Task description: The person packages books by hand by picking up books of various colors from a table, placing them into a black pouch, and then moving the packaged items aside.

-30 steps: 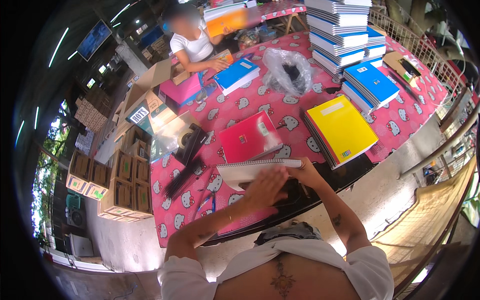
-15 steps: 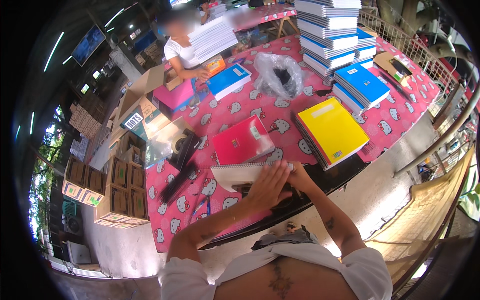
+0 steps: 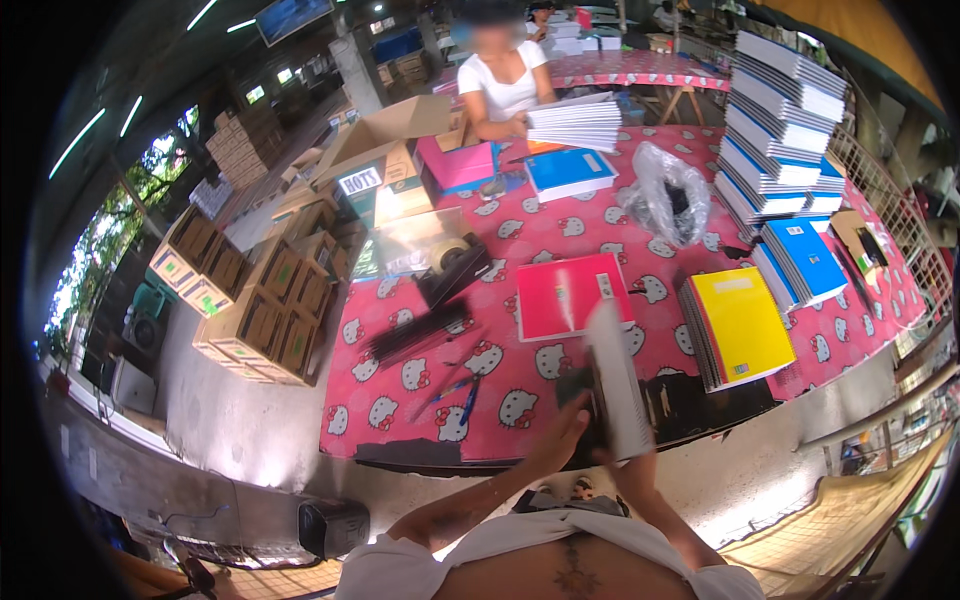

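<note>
A spiral notebook, blurred by motion, stands tilted on edge near the table's front, its white side toward the right. My right hand is closed round its lower end. My left hand is at its left side, against a dark blurred part; its fingers are smeared, so I cannot make out whether they grip. Just beyond lies a red notebook flat on the pink cloth. To the right sits a stack of spiral notebooks with a yellow cover.
A tape dispenser, black binding strips and pens lie left. A plastic bag, blue notebooks and a tall notebook pile stand right. Across the table, a person holds white sheets. Cartons stand on the floor.
The notebook has swung from lying low with its spiral across the far side to standing on edge. My left hand has come off its white face to its left side. The view has shifted.
</note>
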The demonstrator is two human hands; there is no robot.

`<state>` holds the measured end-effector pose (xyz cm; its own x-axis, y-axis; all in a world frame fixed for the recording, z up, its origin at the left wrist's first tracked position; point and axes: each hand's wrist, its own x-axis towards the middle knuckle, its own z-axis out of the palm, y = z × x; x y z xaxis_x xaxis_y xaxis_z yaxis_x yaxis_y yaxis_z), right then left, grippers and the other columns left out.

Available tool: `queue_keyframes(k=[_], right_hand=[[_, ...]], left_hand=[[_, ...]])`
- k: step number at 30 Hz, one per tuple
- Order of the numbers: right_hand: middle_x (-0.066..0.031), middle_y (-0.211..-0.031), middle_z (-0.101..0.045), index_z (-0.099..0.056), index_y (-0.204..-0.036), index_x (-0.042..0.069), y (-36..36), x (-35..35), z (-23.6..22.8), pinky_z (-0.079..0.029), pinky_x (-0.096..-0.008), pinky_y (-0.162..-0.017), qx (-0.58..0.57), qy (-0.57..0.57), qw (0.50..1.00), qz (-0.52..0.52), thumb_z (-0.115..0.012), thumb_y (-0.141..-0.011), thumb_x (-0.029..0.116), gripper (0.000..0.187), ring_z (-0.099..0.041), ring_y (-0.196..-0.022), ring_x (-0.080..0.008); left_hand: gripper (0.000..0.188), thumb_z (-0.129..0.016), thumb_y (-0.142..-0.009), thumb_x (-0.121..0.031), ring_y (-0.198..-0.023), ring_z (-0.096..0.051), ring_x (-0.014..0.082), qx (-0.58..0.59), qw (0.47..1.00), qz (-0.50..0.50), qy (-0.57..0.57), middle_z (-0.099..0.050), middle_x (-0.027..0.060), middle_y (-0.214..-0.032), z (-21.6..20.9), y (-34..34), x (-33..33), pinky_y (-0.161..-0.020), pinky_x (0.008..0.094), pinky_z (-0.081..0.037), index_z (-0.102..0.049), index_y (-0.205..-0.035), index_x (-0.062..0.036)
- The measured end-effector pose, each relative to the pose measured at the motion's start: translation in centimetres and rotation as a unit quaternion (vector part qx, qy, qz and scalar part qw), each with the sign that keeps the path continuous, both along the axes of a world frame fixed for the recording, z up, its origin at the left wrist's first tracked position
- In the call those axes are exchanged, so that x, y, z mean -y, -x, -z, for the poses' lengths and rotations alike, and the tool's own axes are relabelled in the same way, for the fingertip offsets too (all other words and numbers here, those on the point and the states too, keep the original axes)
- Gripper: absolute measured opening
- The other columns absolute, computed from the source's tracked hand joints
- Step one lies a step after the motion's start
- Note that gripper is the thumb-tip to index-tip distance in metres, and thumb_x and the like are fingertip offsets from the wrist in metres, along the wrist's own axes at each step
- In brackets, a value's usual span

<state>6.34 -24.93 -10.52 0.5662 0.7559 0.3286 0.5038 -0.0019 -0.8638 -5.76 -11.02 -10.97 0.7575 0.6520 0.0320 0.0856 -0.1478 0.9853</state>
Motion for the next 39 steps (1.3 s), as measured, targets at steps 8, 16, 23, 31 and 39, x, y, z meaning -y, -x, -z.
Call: queue_keyframes(k=[8, 16, 23, 31, 39], right_hand=[[-0.0061, -0.127, -0.047, -0.062, -0.132, 0.029, 4.5, -8.5, 1.7, -0.03, -0.0515, -0.099, 0.388, 0.046, 0.92, 0.04, -0.074, -0.077, 0.02, 0.057, -0.043, -0.12, -0.0308], [-0.0083, -0.118, -0.056, -0.066, -0.125, 0.017, 4.3, -12.6, -7.8, -0.036, -0.0467, -0.094, 0.418, -0.063, 0.9, 0.108, -0.07, -0.084, 0.019, 0.041, -0.052, -0.11, -0.03], [-0.0043, -0.084, -0.068, -0.07, -0.099, 0.011, 2.9, -15.1, -8.6, -0.05, -0.0384, -0.075, 0.392, -0.015, 0.918, 0.049, -0.069, -0.087, 0.021, 0.015, -0.068, -0.078, -0.0238], [-0.0048, -0.082, -0.068, -0.069, -0.096, 0.013, 2.6, -15.1, -8.4, -0.052, -0.0395, -0.073, 0.378, -0.005, 0.923, 0.071, -0.068, -0.087, 0.022, 0.012, -0.07, -0.076, -0.0258], [-0.0041, -0.083, -0.067, -0.069, -0.096, 0.013, 2.9, -15.0, -8.7, -0.052, -0.0388, -0.072, 0.389, -0.01, 0.918, 0.074, -0.068, -0.088, 0.022, 0.012, -0.069, -0.074, -0.0256]], left_hand=[[0.062, -0.062, -0.093, -0.038, -0.127, -0.046, 0.0419, -0.378, 0.814, -0.156, -0.412, -0.047, 0.0247, -0.137, 5.0, 13.5, -14.5, -0.103, 0.0543, -0.039, -0.046, -0.142, -0.0033], [0.069, -0.065, -0.089, -0.04, -0.12, -0.047, 0.0418, -0.316, 0.726, -0.161, -0.589, -0.047, 0.0231, -0.13, 6.0, 16.5, -14.7, -0.098, 0.0616, -0.039, -0.044, -0.143, -0.0027], [0.059, -0.059, -0.094, -0.037, -0.103, -0.058, 0.0375, -0.324, 0.821, -0.113, -0.456, -0.058, 0.0182, -0.112, 4.4, 16.5, -15.4, -0.085, 0.0523, -0.048, -0.046, -0.141, -0.0044], [0.043, -0.046, -0.104, -0.036, -0.102, -0.068, 0.0317, 0.116, 0.934, 0.02, 0.337, -0.068, 0.0155, -0.112, -8.5, 9.6, -8.5, -0.082, 0.0478, -0.056, -0.052, -0.133, -0.005], [0.043, -0.048, -0.103, -0.037, -0.099, -0.069, 0.0314, 0.109, 0.898, 0.049, 0.423, -0.068, 0.0182, -0.11, -8.9, 8.4, -9.4, -0.082, 0.0454, -0.057, -0.057, -0.126, -0.0017]])
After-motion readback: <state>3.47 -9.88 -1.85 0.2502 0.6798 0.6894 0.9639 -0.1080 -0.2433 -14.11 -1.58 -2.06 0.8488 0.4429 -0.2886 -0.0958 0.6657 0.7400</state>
